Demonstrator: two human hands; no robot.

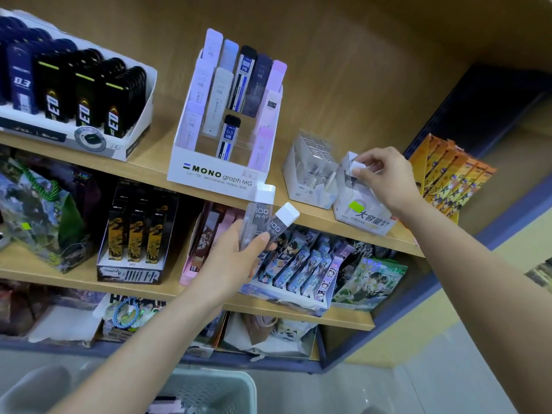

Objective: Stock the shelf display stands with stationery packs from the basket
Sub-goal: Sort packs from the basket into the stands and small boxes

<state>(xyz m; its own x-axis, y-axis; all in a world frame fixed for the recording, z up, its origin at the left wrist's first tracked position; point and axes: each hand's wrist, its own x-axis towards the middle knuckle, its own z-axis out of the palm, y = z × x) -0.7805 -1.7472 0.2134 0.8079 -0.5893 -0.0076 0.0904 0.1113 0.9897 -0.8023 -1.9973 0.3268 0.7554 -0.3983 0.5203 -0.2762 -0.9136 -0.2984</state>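
Nearest, at the bottom edge, stands the pale mesh basket (209, 389); its contents are cut off by the frame and cannot be told.

Above it the left hand (236, 258) holds two clear lead cases (260, 216) with white caps, each marked "100". Its fingers are curled round their lower ends and the thumb lies across the front.

On the middle shelf (77, 277) behind this hand, a black box (131, 234) shows three gold-and-black packs side by side. To its right a white tray (298, 276) carries slanted rows of illustrated packs, too crowded to count.

On the upper shelf (149, 156), the right hand (385, 177) reaches to a white stand with a green label (363, 210). Its fingers are narrow, pinching the white cap of a third case (360, 167) that sits in the top of this stand.

Just beside it on the left, a second white stand (310, 174) is packed with similar clear cases. Further left, the MONO stand (221, 174) holds lead cases in stepped rows, five across the back. At the far left a white tray of dark cases (74, 94) shows three black columns and one blue in front.
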